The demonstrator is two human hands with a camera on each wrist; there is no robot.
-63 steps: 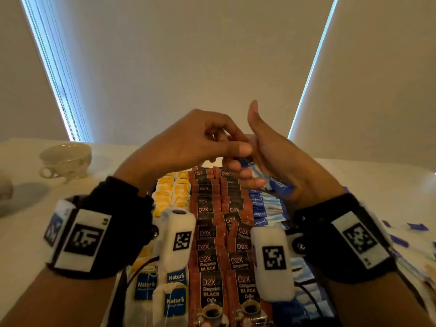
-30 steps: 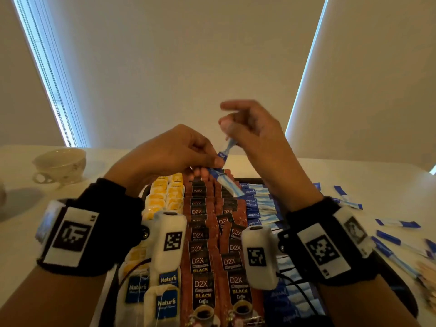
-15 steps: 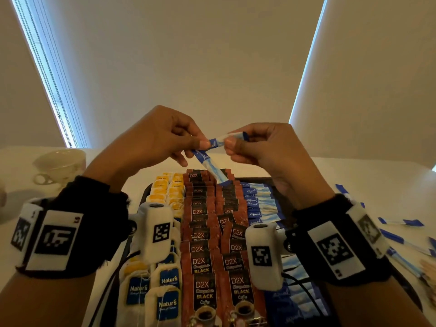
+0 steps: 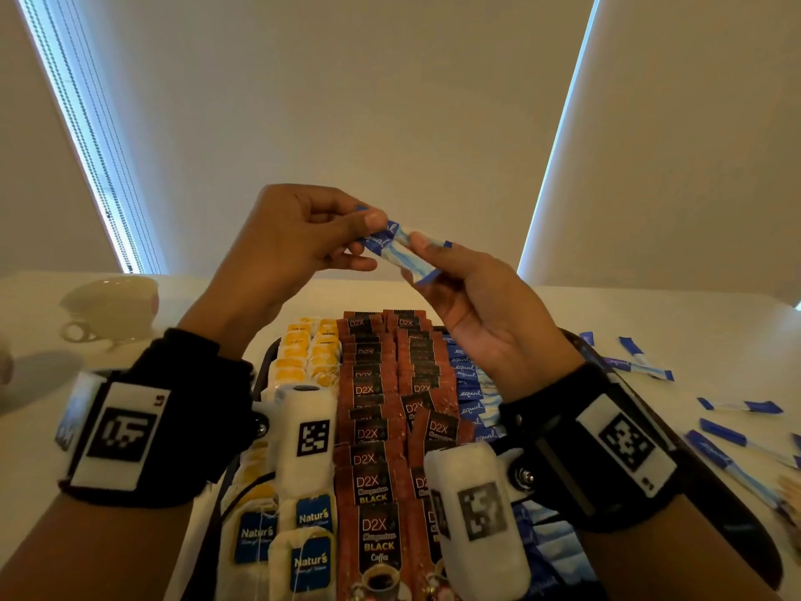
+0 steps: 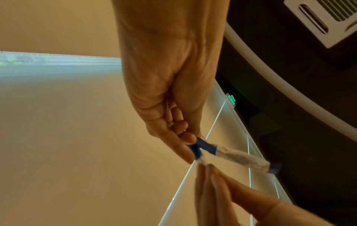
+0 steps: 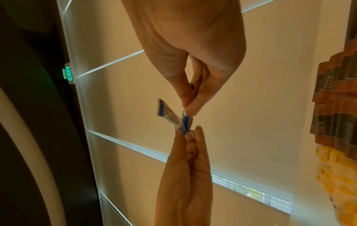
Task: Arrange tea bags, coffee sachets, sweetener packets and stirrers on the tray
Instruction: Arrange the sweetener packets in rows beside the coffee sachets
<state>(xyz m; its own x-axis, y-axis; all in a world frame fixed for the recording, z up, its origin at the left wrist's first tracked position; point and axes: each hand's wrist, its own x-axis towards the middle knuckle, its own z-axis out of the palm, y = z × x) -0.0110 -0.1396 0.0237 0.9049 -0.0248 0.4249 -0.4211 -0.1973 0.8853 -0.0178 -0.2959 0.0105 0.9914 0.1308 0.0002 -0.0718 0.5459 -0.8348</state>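
Observation:
Both hands are raised above the far end of the black tray (image 4: 263, 362). Between them are two blue-and-white sweetener packets (image 4: 401, 249), lying almost side by side and slanting down to the right. My left hand (image 4: 368, 229) pinches their blue ends (image 5: 203, 147) with thumb and forefinger. My right hand (image 4: 416, 262), palm turned up, pinches them further along (image 6: 184, 120). On the tray lie rows of tea bags (image 4: 303, 353), brown coffee sachets (image 4: 377, 488) and sweetener packets (image 4: 470, 394).
Several loose sweetener packets (image 4: 641, 368) lie scattered on the white table right of the tray. Something pale tan (image 4: 791, 492) shows at the right edge, too cut off to identify. A cream teacup (image 4: 112, 305) stands at the far left.
The hands rose from the tray's far end with the packets. One packet hung down from my left hand; now both lie nearly parallel, and my right palm has turned up.

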